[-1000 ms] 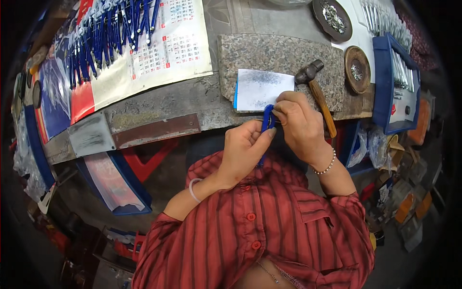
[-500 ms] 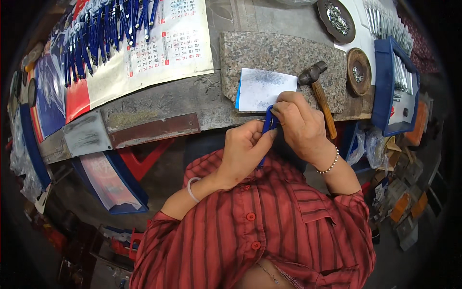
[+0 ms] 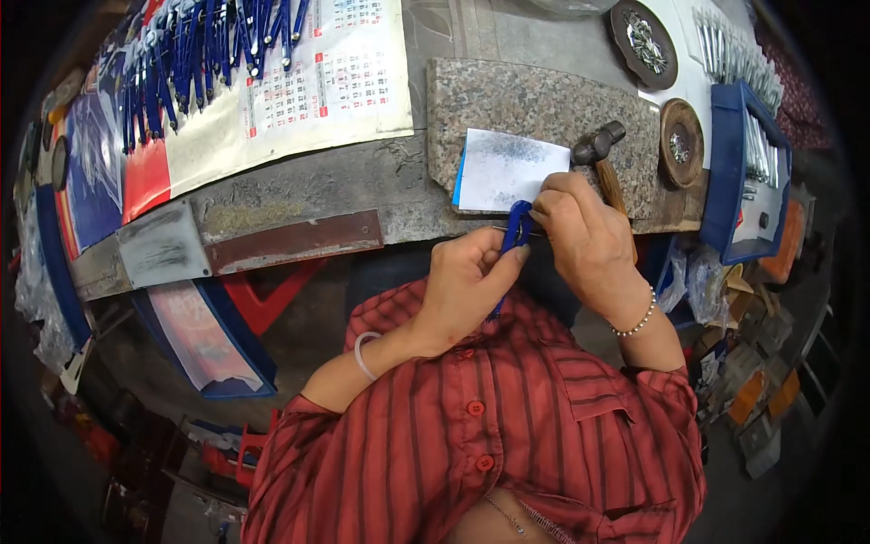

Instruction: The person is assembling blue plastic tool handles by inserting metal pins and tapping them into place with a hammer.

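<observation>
My left hand grips a small blue-handled tool at the front edge of the workbench. My right hand closes on the same tool's upper end, fingertips pinching near a thin metal part that I cannot make out clearly. Both hands meet just below a white paper sheet lying on a speckled granite slab. A wooden-handled hammer rests on the slab just beyond my right hand.
A calendar sheet covers the bench's left, with several blue-handled tools laid on it. Two round dishes and a blue tray of metal pieces stand to the right. Clutter lies on the floor at both sides.
Both hands stay at the bench edge on the blue tool; only small finger shifts show.
</observation>
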A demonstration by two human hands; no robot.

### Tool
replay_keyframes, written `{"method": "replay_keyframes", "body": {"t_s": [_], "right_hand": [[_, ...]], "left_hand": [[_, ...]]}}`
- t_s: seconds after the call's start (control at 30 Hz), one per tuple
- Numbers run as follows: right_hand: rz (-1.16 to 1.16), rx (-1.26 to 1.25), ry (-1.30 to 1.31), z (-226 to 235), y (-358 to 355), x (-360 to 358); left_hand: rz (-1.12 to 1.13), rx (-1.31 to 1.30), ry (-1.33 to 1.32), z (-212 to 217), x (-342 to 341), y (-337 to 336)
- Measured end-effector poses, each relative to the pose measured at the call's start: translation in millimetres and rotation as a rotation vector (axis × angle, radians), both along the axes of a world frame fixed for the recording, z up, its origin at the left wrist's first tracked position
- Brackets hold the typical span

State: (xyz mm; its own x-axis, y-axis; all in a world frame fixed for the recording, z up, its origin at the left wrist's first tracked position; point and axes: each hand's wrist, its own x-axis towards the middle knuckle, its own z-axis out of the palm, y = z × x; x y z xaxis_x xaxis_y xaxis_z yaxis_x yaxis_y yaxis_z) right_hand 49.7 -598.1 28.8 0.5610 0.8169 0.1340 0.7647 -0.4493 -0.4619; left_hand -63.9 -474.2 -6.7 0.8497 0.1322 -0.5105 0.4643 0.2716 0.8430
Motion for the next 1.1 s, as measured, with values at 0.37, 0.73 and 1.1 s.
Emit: {"method": "replay_keyframes", "body": {"t_s": [0.37,0.73,1.1], "right_hand": [[0.171,-0.219,-0.254,7.9,14.0,5.7],[0.159,-0.238,-0.043,11.9,11.5,4.9],[0.022,0.022,0.224,3.0,1.4,8.2]], "left_hand": [[0.013,0.061,-0.024,-2.8,1.3,0.4],[-0.006,0.058,-0.018,-0.5,2.1,2.5],[-0.007,-0.031,0.001,0.0,0.2,2.3]]}}
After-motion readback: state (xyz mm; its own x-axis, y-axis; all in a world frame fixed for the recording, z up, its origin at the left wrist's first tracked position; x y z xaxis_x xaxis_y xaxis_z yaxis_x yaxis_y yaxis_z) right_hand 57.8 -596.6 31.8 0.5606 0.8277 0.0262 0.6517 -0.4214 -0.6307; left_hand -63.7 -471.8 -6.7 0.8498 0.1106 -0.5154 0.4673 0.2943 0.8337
